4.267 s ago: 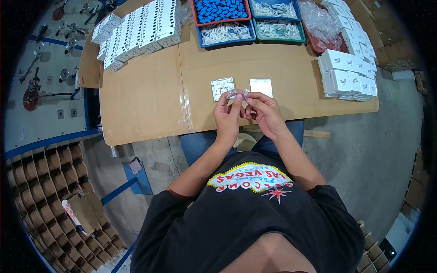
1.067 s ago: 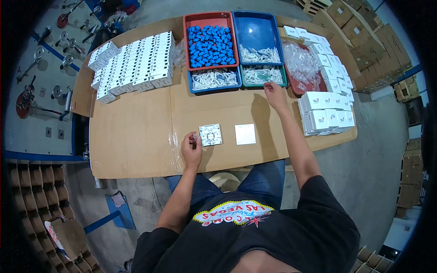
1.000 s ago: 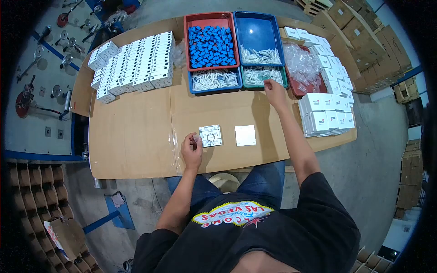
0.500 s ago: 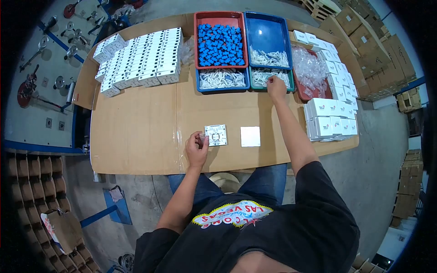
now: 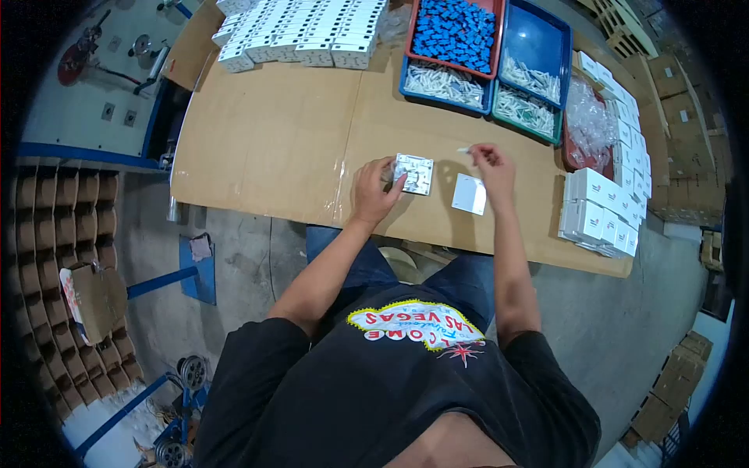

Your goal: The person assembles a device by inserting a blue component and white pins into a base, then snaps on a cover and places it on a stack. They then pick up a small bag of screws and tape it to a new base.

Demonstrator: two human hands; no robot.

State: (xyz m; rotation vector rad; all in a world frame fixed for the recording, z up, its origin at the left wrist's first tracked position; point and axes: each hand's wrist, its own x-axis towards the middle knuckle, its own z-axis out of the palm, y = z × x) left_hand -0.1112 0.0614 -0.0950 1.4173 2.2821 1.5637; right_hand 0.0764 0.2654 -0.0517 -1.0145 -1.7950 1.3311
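My left hand [image 5: 376, 189] grips the left edge of a square white plate with metal parts [image 5: 415, 174], with a bit of clear plastic between its fingers. To the right, a plain white square plate [image 5: 469, 194] lies on the cardboard. Above that plate, my right hand [image 5: 491, 165] pinches a small white piece [image 5: 464, 150] between thumb and fingertips. Small white pieces fill part of a green tray [image 5: 524, 111], a blue tray to its left [image 5: 445, 84] and the large blue tray [image 5: 538, 39].
Blue pieces fill a red tray [image 5: 455, 33]. Stacked white boxes stand at the back left [image 5: 300, 35] and on the right [image 5: 601, 210]. Clear plastic bags [image 5: 589, 125] lie in another red tray. Cardboard [image 5: 265, 140] covers the table.
My right hand has come back from the green tray towards the plates, now with a small white piece. The camera view has shifted and tilted. My left hand still holds the plate.
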